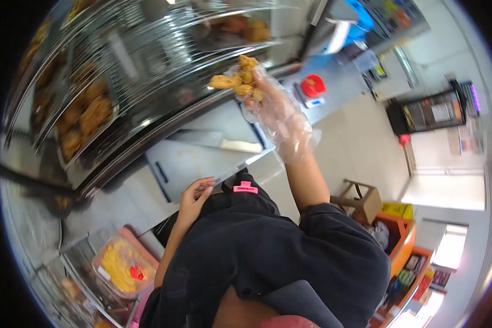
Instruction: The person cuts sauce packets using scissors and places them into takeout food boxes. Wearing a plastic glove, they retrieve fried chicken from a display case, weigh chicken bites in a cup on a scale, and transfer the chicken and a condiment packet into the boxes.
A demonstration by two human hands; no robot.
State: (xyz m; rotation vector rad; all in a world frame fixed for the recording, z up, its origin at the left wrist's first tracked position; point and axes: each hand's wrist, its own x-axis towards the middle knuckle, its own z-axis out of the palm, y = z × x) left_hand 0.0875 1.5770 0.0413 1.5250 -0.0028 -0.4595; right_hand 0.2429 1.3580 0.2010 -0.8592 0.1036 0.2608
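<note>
My right hand (281,112), inside a clear plastic glove, is closed on a piece of fried chicken (240,78) with a craggy golden crust. It is raised in front of the glass display case. Below it, a knife (202,138) with a pale handle lies across a white cutting board (188,164) with dark corner grips. My bare left hand (195,198) rests by the board's near edge, its fingers stretched out and holding nothing.
The display case (147,117) holds wire racks and trays of fried chicken (95,117). At lower left stands a tub of yellow food (120,265). A red bowl (313,86) sits on a scale (311,101) to the right. A cardboard box (366,205) is behind on the right.
</note>
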